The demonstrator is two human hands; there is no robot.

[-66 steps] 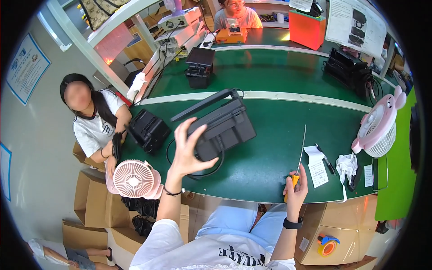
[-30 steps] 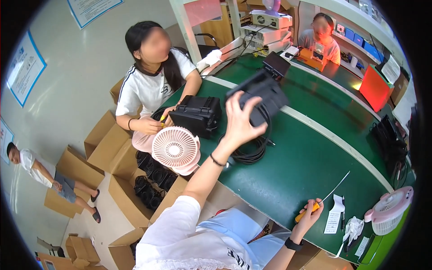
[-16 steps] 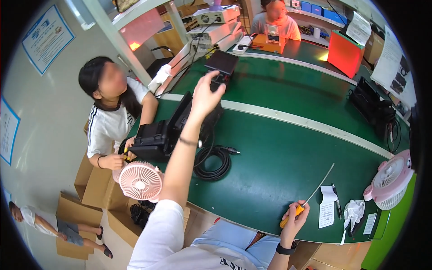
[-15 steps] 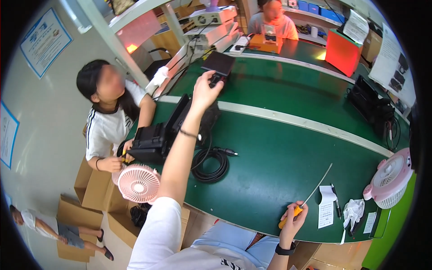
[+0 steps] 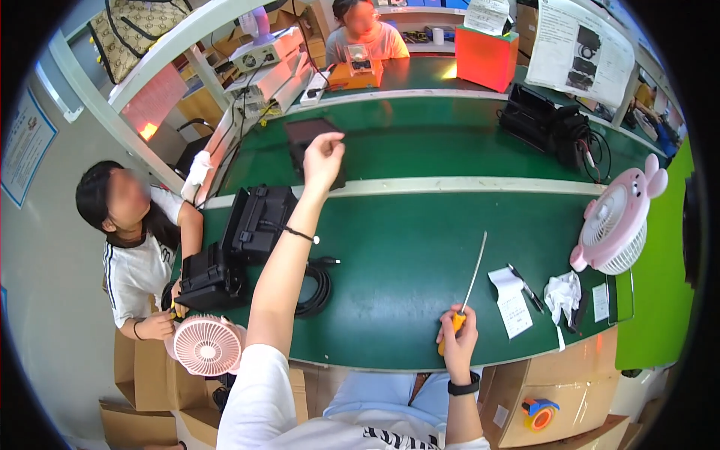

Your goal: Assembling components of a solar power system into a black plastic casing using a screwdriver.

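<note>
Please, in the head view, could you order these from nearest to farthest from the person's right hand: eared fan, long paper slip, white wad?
1. Long paper slip: to the right of the right hand.
2. White wad: farther right, past the slip.
3. Eared fan: farthest, up and right beyond the wad.

We find the worktop (image 5: 390, 315) deep green, crossed by a white strip (image 5: 420, 185). Our screwdriver (image 5: 458, 322) pairs a yellow-orange handle with a silvery shaft. The cases (image 5: 264, 214) and coiled cable (image 5: 324, 289) are black. Both the round fan (image 5: 207, 345) and the eared fan (image 5: 619, 217) are pale pink, the latter with a white grille. We see a red-orange box (image 5: 486, 60), a beige bag (image 5: 135, 37) with a dark repeating pattern, and our light-blue trousers (image 5: 367, 390).
</note>
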